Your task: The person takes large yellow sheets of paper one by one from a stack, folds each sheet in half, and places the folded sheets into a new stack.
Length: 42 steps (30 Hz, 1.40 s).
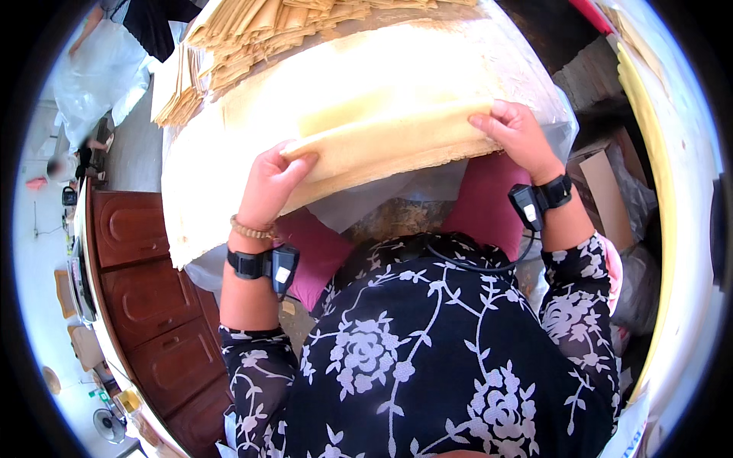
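A wide, pale yellow sheet, apparently tofu skin, lies over the table in front of me, its near edge turned up into a long folded strip [395,134]. At the strip's left end, my left hand [272,180] pinches the fold between thumb and fingers. The right end is gripped the same way by my right hand [518,134]. Beneath the strip spreads a layer of the same sheet material [223,154], partly washed out by glare. Farther back sit several piles of folded yellow sheets [257,28], with a smaller bundle [180,91] at the left.
Clear plastic [558,123] hangs over the table's right side. A reddish wooden cabinet [146,275] stands to my left. To the right are a cardboard box [607,194] and plastic bags [635,286]. Another person's arm [89,28] shows at top left near plastic sheeting [94,86].
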Tool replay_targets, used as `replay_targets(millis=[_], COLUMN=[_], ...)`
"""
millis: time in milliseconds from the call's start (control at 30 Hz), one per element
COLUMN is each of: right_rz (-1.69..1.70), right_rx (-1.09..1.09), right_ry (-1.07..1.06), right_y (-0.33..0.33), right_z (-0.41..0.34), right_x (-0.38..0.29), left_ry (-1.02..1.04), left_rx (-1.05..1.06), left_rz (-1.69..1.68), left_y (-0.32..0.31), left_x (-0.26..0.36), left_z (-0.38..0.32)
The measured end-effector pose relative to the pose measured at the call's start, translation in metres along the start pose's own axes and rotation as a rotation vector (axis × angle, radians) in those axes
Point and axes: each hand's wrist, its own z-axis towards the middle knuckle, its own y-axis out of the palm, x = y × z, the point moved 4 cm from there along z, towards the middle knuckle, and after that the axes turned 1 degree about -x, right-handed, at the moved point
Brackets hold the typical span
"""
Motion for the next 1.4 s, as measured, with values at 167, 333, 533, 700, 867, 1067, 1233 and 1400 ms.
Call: replay_targets(millis=[167,333,533,700,867,1067,1233,1400], right_rz=[-0.472,-0.793,-0.905,-1.027,-1.108,-0.655,-0.772,-1.128], right_rx=[0.171,0.258,0.244,0.433,-0.055,0.02,0.377,0.417], right_ry=[-0.003,0.023,0.064,-0.164,-0.432,-0.319,-0.101,0.026], right_y=[0.007,0.023,0.026,0.04,0.085,0.039,-0.082,-0.093], right_z=[0.038,0.053,0.06,0.049,0.034,0.044,0.041,0.033], right_x=[0.0,-0.012,-0.011,-0.031,-0.023,-0.003,0.043,0.073], left_ry=[-0.159,-0.022,0.549,0.432,0.503,0.518,0.377,0.244], left_rx=[0.368,0.564,0.33,0.065,-0.016,-0.074,0.166,0.325], left_rz=[-0.009,0.754,1.201,1.178,1.152,1.211,0.626,-0.125], left_y=[0.0,0.012,0.068,0.086,0.078,0.037,-0.008,-0.045], left_x=[-0.015,-0.005,0.031,0.015,0.021,0.026,0.061,0.111], left_z=[0.009,0.017,0.026,0.027,0.031,0.028,0.07,0.179])
